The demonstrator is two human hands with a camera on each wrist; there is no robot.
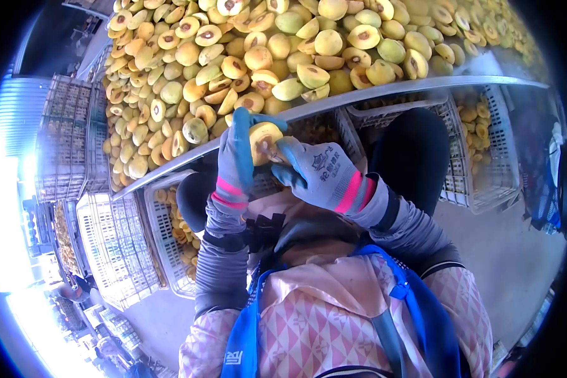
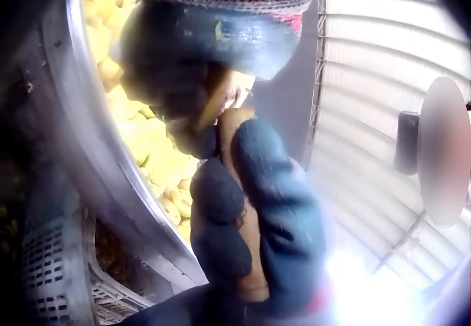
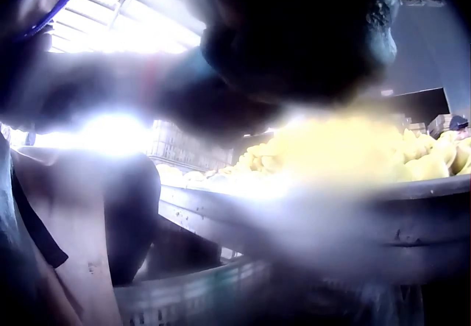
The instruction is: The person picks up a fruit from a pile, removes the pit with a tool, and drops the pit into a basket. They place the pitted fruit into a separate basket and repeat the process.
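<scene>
Up at the edge of the fruit-covered table, my left hand (image 1: 236, 154), in a grey and blue glove, holds a yellow peach half (image 1: 264, 140) with its brown centre showing. In the left wrist view that peach half (image 2: 255, 249) appears edge-on between the blue fingers (image 2: 276, 171). My right hand (image 1: 324, 173), gloved alike, has its thumb and fingers curled at the half's brown centre. Between its fingers the left wrist view shows a yellow piece with a pinkish face (image 2: 229, 94); I cannot tell exactly what it is. The right wrist view is dark and blurred around the hand.
Many halved peaches (image 1: 312, 75) cover the metal-rimmed table (image 1: 416, 88). Plastic crates with fruit stand beneath it, one on the right (image 1: 501, 135) and one on the left (image 1: 164, 233). A white crate (image 1: 116, 242) and stacked crates (image 1: 66, 138) stand farther left. The person's knees are under the rim.
</scene>
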